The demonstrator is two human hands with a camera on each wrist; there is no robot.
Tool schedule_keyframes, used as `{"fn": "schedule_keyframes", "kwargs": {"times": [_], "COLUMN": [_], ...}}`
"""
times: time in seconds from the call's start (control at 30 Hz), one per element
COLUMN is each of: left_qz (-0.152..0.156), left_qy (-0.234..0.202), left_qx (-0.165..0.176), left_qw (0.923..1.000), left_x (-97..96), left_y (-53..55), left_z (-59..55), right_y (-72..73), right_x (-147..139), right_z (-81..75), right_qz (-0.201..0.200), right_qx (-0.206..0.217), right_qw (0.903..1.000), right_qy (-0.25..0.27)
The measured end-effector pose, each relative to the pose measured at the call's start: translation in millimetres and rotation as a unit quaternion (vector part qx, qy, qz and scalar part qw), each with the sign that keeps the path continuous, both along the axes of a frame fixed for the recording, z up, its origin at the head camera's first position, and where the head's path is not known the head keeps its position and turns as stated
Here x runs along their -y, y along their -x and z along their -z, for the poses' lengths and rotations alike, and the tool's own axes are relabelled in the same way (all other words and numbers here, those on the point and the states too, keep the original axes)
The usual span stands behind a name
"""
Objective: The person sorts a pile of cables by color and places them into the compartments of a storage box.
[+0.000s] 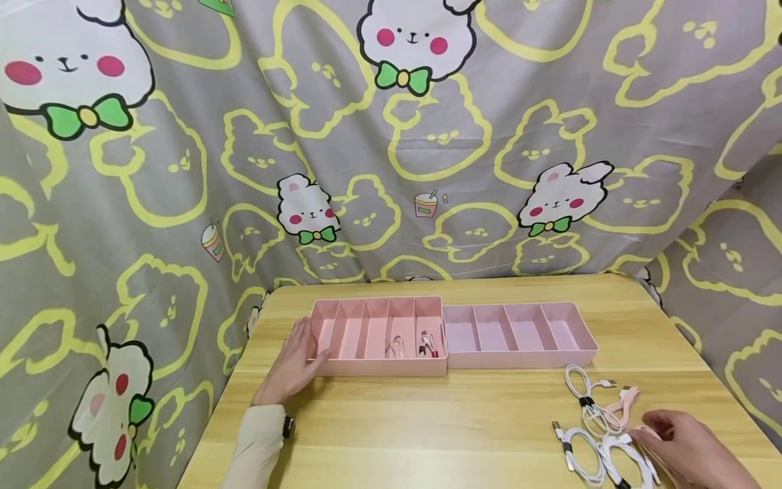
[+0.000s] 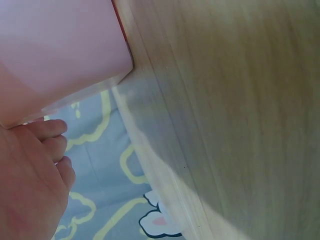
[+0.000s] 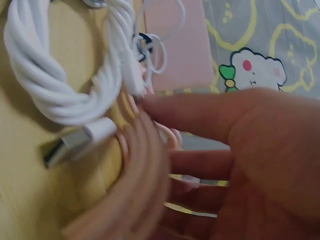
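Observation:
My left hand (image 1: pixel 292 363) rests against the left end of a pink divided box (image 1: pixel 379 367), thumb at its front corner and fingers along its side. In the left wrist view, the fingers (image 2: pixel 55 131) lie beside the box's pale pink wall (image 2: pixel 65 45). At the right of the table, my right hand (image 1: pixel 693 445) pinches a coiled pink cable (image 3: pixel 142 175) between thumb and fingers. Close beside it lie a thick white coiled cable (image 3: pixel 60 107), a USB plug (image 3: pixel 75 142), and more white cables (image 1: pixel 583 455) with black ties.
A lilac divided box (image 1: pixel 519 358) adjoins the pink one on its right. Small bundled cables (image 1: pixel 427 344) lie in the pink box's two rightmost compartments. Another pink cable (image 1: pixel 624 404) lies among the white ones. A patterned curtain (image 1: pixel 440 149) hangs behind the wooden table (image 1: pixel 391 428).

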State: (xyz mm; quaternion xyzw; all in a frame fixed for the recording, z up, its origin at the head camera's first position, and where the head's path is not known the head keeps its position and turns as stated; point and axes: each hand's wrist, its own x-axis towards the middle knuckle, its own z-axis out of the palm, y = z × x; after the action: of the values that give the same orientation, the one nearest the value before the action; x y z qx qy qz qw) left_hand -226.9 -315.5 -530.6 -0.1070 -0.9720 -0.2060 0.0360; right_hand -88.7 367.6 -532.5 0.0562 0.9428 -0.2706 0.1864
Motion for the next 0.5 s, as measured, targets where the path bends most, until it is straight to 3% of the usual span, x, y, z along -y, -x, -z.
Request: {"fn": "schedule_keyframes", "kwargs": {"times": [0.27,0.5], "left_qz": [-0.003,-0.005], "left_qy": [-0.002,0.002], "left_qx": [-0.001,0.001], "left_qw": [1.0,1.0], "left_x": [-0.6,-1.6], "left_y": [0.0,0.3], "left_z": [-0.6,-1.1], "right_y": [-4.1,-7.7], "right_x": [-16,-24], "right_z": [2.0,5.5], "right_qz": [-0.012,-0.028], "right_qx": [0.053,0.053], "right_qw": [0.9985,0.9982], "right_qy": [0.012,0.002]}}
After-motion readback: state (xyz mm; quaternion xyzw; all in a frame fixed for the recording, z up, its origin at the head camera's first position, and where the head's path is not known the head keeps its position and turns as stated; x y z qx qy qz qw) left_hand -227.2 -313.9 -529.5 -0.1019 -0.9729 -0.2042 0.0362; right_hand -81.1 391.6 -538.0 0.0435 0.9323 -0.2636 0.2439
